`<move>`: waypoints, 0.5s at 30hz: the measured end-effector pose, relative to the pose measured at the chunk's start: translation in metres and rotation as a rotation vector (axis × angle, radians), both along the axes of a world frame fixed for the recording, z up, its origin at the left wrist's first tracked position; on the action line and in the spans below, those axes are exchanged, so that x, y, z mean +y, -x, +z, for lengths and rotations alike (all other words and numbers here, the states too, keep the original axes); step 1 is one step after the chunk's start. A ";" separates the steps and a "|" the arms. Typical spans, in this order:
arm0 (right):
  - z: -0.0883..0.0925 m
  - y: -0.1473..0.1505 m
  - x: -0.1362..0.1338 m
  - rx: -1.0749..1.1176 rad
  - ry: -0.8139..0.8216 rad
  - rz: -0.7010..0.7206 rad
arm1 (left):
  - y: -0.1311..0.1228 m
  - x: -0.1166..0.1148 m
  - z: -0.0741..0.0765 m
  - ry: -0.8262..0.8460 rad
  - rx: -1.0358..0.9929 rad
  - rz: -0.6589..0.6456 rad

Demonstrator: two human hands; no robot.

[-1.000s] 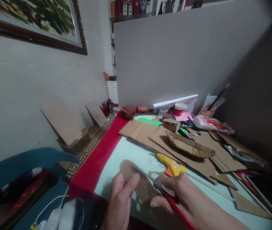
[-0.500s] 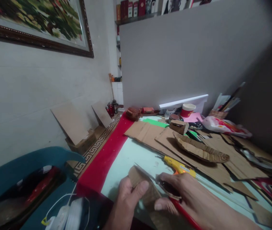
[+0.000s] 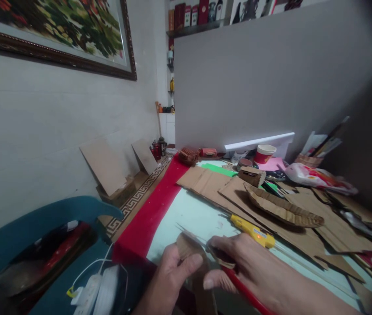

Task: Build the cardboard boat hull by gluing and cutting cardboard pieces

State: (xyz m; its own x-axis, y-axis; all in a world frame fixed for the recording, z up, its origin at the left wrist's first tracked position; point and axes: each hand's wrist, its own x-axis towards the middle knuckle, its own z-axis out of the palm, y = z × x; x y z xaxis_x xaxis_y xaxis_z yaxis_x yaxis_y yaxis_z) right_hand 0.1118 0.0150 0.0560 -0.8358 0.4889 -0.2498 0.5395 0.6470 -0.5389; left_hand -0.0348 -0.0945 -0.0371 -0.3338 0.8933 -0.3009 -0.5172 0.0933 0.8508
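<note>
My left hand (image 3: 174, 271) pinches a brown cardboard strip (image 3: 186, 245), its thumb lying on top and the fingers hidden beneath. The strip runs down toward the lower edge of the view. In my right hand (image 3: 248, 262) is a pair of scissors (image 3: 245, 289) with red handles. Their blades point up and left and lie along the upper end of the strip, slightly apart at the tips. Just beyond the right hand, a yellow hot glue gun (image 3: 253, 229) rests on the table.
A boat-shaped cardboard piece (image 3: 282, 208) lies on flat cardboard sheets (image 3: 202, 181). Behind are a red paper cup (image 3: 264, 154), a plastic bag (image 3: 320, 177) and a pen holder (image 3: 310, 160). A teal chair (image 3: 74, 205) and a white power strip (image 3: 90, 288) are at left.
The view has swung a little left, so the surroundings appear farther right. The scissor blades have parted somewhat at the strip's end. Both hands keep their holds.
</note>
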 end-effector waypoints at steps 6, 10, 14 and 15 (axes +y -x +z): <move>-0.002 0.004 -0.013 0.031 -0.057 0.062 | 0.011 -0.017 0.005 0.031 0.087 0.028; 0.000 0.007 -0.023 0.024 -0.065 0.097 | 0.035 -0.044 0.024 0.137 0.347 -0.166; -0.003 0.009 -0.033 0.022 -0.158 0.157 | 0.053 -0.070 0.045 0.185 0.512 -0.359; -0.004 0.009 -0.035 0.028 -0.193 0.182 | 0.056 -0.076 0.048 0.154 0.510 -0.336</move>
State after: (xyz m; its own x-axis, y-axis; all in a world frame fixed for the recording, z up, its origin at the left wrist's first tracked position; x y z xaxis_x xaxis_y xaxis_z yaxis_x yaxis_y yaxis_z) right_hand 0.1023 -0.0200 0.0519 -0.9195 0.3666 -0.1417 0.3916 0.8242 -0.4091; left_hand -0.0911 -0.1701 0.0107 -0.1779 0.9334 -0.3117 0.0287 0.3215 0.9465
